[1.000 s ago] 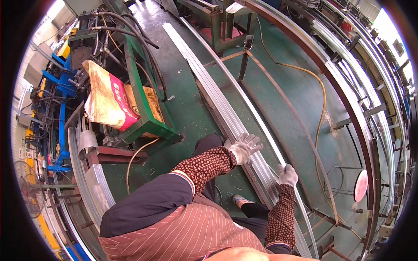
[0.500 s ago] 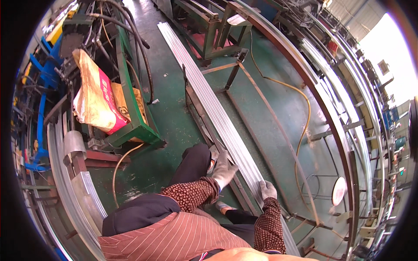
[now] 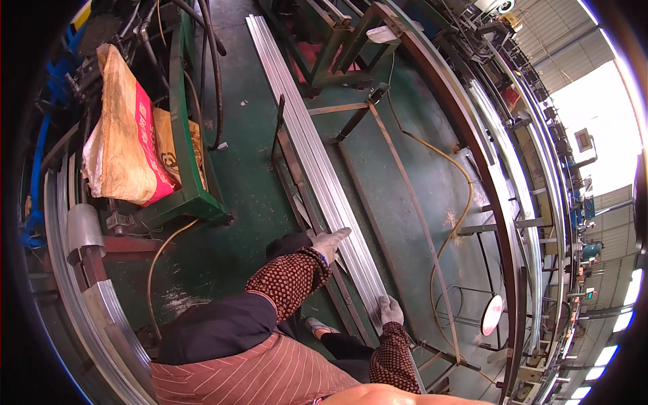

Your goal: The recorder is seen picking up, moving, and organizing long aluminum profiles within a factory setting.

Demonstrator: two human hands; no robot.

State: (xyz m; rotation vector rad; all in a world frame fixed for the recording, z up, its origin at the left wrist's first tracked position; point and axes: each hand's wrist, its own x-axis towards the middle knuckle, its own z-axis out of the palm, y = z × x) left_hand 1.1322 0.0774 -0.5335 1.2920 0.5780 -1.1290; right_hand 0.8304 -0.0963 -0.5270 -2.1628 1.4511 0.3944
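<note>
Aluminium profiles [image 3: 317, 162], long and silvery, lie bundled side by side on a low steel rack [image 3: 287, 169] that runs away from me across the green floor [image 3: 250, 142]. My left hand [image 3: 329, 242], in a grey work glove, rests flat and open on the near part of the bundle, fingers stretched along the metal. My right hand [image 3: 390, 311], gloved too, sits closer to me at the near end of the same profiles, curled over their edge; I cannot tell how firmly it grips. Both hands are apart, one behind the other along the bundle. Off to my left a woven sack [image 3: 125, 135], red and tan, hangs over a green frame [image 3: 185, 135]. A yellow hose [image 3: 453, 202] snakes over the floor on my right.
</note>
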